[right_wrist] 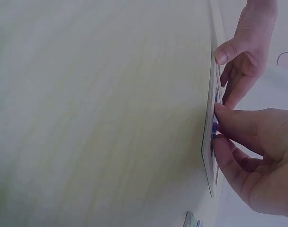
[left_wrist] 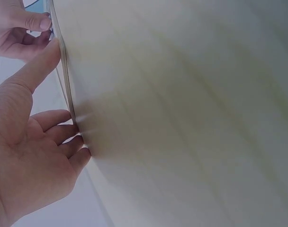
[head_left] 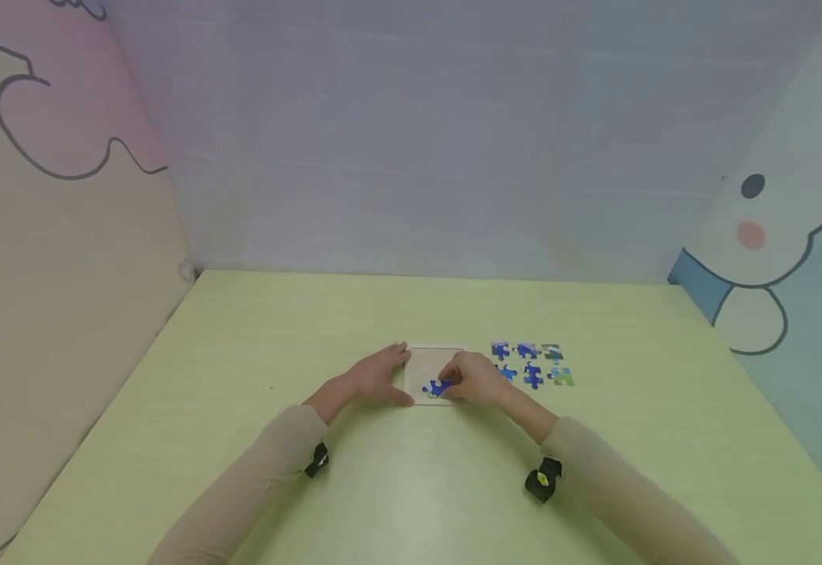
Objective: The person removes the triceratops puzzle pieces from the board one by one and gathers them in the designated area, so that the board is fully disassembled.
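A shallow, pale wooden puzzle tray [head_left: 421,364] lies on the table in the middle of the head view. My left hand [head_left: 380,376] rests at its left side, thumb at the near corner and fingertips along the edge. With thumb and fingers my right hand [head_left: 479,379] pinches a blue jigsaw piece [head_left: 436,388] low over the near part of the tray. The fingers partly cover this piece. In the right wrist view, a bit of its blue [right_wrist: 214,127] shows between the thumb and fingertips, right at the tray's surface.
Several loose jigsaw pieces [head_left: 533,375] lie in two rough rows right of the tray, one partly behind the right hand. The light yellow-green table [head_left: 382,486] reaches back to a pale curtain wall [head_left: 411,141]. Printed side panels [head_left: 792,204] border the table.
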The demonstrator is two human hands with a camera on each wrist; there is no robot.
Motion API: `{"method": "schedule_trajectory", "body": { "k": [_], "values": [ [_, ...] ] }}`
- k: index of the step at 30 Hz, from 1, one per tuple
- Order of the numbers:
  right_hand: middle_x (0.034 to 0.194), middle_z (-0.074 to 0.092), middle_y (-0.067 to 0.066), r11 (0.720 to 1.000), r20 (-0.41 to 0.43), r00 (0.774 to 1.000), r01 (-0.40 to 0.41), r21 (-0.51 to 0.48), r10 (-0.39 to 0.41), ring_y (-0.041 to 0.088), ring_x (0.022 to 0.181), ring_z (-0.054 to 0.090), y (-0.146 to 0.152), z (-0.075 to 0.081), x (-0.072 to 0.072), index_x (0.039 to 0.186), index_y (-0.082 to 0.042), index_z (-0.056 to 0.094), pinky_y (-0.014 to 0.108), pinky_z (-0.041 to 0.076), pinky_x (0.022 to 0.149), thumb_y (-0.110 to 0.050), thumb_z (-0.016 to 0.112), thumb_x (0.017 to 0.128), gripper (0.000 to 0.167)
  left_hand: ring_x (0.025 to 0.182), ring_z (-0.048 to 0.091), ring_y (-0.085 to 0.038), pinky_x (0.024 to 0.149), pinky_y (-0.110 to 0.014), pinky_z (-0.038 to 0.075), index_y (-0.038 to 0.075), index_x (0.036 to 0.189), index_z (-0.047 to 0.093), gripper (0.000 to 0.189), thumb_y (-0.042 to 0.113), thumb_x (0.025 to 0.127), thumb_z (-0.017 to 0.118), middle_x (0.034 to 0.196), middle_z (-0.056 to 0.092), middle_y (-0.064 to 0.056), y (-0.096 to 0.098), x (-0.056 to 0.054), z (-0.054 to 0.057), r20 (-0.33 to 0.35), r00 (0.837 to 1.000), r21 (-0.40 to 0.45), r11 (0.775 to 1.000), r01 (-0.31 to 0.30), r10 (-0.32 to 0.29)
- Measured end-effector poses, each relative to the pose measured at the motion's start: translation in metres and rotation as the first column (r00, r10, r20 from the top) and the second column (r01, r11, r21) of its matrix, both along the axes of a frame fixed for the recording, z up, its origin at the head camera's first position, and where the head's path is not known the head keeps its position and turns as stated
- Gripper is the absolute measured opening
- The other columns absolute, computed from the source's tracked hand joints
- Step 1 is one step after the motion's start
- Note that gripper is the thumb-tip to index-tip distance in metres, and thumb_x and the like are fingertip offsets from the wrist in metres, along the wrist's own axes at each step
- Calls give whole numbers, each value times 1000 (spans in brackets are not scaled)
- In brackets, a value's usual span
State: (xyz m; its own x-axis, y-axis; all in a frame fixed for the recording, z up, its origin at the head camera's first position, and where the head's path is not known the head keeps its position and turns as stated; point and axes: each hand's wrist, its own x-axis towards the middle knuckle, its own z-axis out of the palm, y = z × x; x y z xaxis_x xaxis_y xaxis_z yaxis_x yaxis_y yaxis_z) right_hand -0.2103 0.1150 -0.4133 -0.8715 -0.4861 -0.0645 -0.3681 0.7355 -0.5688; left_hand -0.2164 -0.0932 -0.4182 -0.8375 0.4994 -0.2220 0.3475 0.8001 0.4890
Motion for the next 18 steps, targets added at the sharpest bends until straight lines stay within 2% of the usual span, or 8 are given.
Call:
{"method": "schedule_trajectory", "body": {
  "k": [5, 11, 18],
  "values": [
    [80, 66, 1, 999, -8, 1000, 16, 30, -16, 10, 70, 56, -1, 0, 1, 89, -5, 72, 26, 49, 68, -9, 75, 72, 18, 137, 15, -26, 111, -39, 16, 3, 141, 29, 85, 35, 75, 73, 150, 18, -11, 1, 1, 1, -8, 1000, -4, 1000, 4, -4],
    [76, 62, -1, 997, 45, 998, 44, 62, -47, 11, 69, 55, -4, 3, 1, 84, -7, 68, 26, 48, 68, -9, 76, 71, 16, 137, 14, -27, 111, -40, 17, 4, 141, 29, 85, 35, 76, 72, 150, 18, -10, 1, 1, 1, -6, 1000, -9, 1000, 15, -15],
    [71, 57, -2, 995, -1, 997, 72, 71, -72, 12, 66, 51, -9, 7, 6, 79, -8, 62, 25, 45, 64, -5, 76, 69, 17, 138, 12, -27, 111, -42, 17, 4, 141, 30, 84, 35, 75, 73, 150, 18, -9, 1, 3, 4, 8, 1000, -3, 1000, 3, -3]
  ]
}}
